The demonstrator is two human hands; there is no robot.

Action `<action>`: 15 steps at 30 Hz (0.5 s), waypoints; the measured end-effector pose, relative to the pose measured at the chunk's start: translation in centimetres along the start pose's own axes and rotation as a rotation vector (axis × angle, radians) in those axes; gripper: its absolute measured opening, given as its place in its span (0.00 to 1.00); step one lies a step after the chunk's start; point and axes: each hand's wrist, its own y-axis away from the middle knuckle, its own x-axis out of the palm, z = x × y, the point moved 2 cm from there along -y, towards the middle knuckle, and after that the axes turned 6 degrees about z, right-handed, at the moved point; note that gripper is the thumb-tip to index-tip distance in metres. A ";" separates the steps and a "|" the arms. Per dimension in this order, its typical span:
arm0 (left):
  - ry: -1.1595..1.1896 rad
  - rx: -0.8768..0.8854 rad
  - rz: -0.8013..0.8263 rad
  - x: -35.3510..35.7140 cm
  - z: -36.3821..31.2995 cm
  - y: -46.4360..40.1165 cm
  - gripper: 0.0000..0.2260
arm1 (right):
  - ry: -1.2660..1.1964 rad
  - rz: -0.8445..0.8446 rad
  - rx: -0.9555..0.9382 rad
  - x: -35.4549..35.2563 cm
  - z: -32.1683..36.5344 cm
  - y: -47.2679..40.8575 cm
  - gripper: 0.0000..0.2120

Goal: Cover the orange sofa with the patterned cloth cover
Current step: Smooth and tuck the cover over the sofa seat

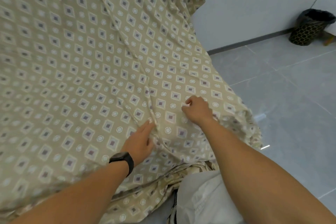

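At the bottom of the frame, pale trousers point(203, 196) show between two bare forearms. The left hand point(140, 140), with a black watch point(124, 160) on its wrist, lies flat with straight fingers along a fold in the cloth point(76, 56). Right of it, the right hand point(198, 110) pinches the cloth. The cloth fills the left and centre, hiding whatever lies under it. A bin point(309, 29) stands at the upper right on grey floor point(283, 85).

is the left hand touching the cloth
Touching. The head view shows the left hand lying flat on the cloth, fingertips against a raised fold.
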 end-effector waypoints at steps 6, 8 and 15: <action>-0.202 -0.261 0.053 -1.5 5.7 3.7 0.29 | 0.352 0.043 -0.072 4.3 -0.2 2.0 0.15; -0.196 -0.252 0.109 -2.0 5.8 4.1 0.31 | 0.466 0.053 -0.065 4.1 -0.3 1.9 0.14; -0.236 -0.289 0.206 -2.8 7.1 4.0 0.43 | 0.606 0.021 -0.062 4.9 0.3 2.0 0.22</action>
